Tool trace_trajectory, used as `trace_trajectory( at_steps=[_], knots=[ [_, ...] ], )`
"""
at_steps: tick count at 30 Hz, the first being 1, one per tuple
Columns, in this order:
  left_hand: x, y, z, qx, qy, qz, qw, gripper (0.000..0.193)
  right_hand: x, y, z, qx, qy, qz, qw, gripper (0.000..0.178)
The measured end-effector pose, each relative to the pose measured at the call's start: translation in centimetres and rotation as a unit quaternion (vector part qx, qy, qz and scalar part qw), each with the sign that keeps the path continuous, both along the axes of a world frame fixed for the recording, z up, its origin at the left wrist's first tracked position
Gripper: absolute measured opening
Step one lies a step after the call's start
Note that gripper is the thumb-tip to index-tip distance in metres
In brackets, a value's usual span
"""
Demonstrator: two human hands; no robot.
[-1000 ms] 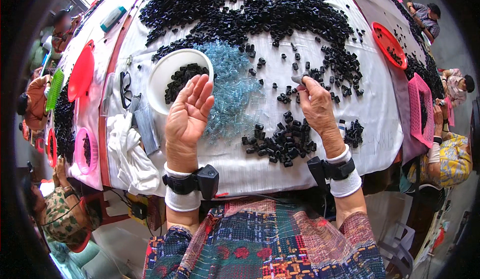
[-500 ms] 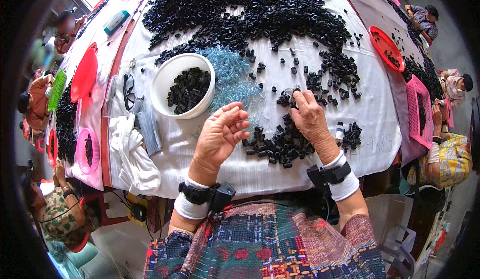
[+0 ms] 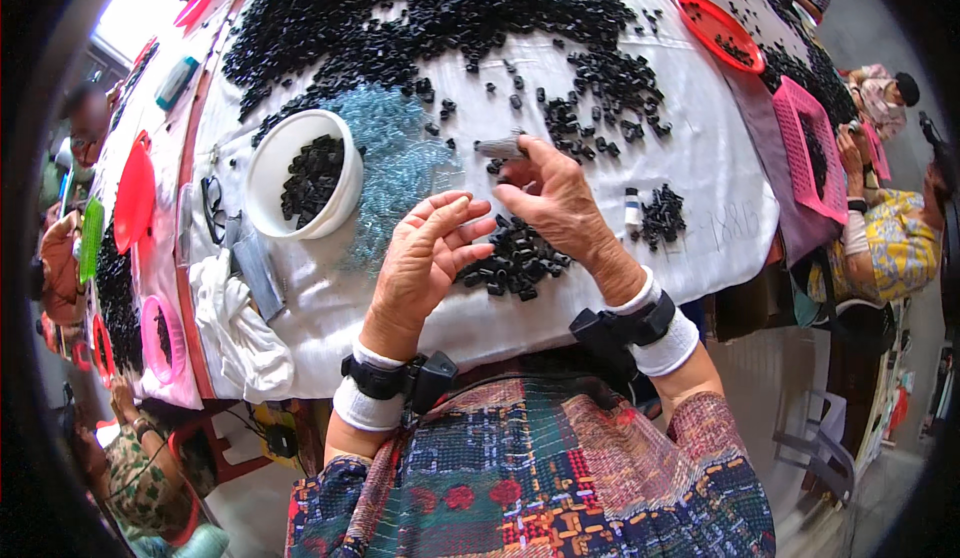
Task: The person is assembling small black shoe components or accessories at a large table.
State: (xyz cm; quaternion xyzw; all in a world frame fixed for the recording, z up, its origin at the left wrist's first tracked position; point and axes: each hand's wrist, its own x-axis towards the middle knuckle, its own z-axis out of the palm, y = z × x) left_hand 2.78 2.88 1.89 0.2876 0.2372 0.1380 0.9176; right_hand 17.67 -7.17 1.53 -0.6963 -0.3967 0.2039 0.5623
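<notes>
L hand: half curled, palm turned in, thumb tip right by index; poss. pinching a tiny clear pc, can't tell for sure. R hand: thumb + index well apart, grey pc at index tip; can't tell if worn or gripped. Hands near each other, not touching, over the near edge of the cloth. Black parts: near pile just under/between hands, partly hidden by fingers; main pile at far side, loose ones between. Clear bits heaped between bowl & hands

Risks, IMO: small slick-looking pc slips if pinch is off-centre; dropped clear bit gets lost vs white cloth or mixes w/ black parts. Low wrist could scatter near pile. Wide L swing could catch bowl rim & spill the black parts in it. Wrist boxes could snag cloth edge

Around: small bottle + side cluster just right of R hand, in the way of a rightward sweep. Glasses, grey-blue cloth strip, white rag left of bowl, clear of hands. Red tray, pink basket far right, no obstruction
</notes>
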Motion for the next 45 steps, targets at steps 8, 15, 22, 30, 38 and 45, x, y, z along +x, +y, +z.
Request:
trace_trajectory(
  at_steps=[8, 15, 22, 30, 38, 45],
  knots=[
    [1.0, -1.1, 0.0, 0.038, -0.032, -0.007, 0.999, 0.02, -1.7, -0.7, 1.8, 0.048, 0.149, 0.04, 0.987, 0.022],
    [1.3, -1.6, -0.2, 0.006, -0.037, 0.035, 0.999, 0.017, -3.1, -1.0, 1.7, 0.073, 0.106, -0.032, 0.991, 0.011],
    [1.0, -2.1, -0.6, -0.033, -0.04, -0.009, 0.999, 0.019, -3.0, -1.8, 1.6, 0.079, 0.184, -0.012, 0.98, 0.009],
    [0.8, -1.8, -0.5, -0.05, -0.082, -0.022, 0.995, 0.021, -3.3, -2.0, 2.1, 0.137, 0.267, 0.013, 0.954, 0.012],
    [0.8, -1.8, -0.4, -0.026, -0.066, -0.029, 0.997, 0.018, -3.3, -2.1, 2.3, 0.116, 0.237, 0.015, 0.964, 0.015],
    [-0.1, -0.8, -0.2, -0.02, -0.033, 0.003, 0.999, 0.017, 0.4, -3.2, 2.3, 0.107, 0.181, -0.083, 0.974, 0.019]
  ],
)
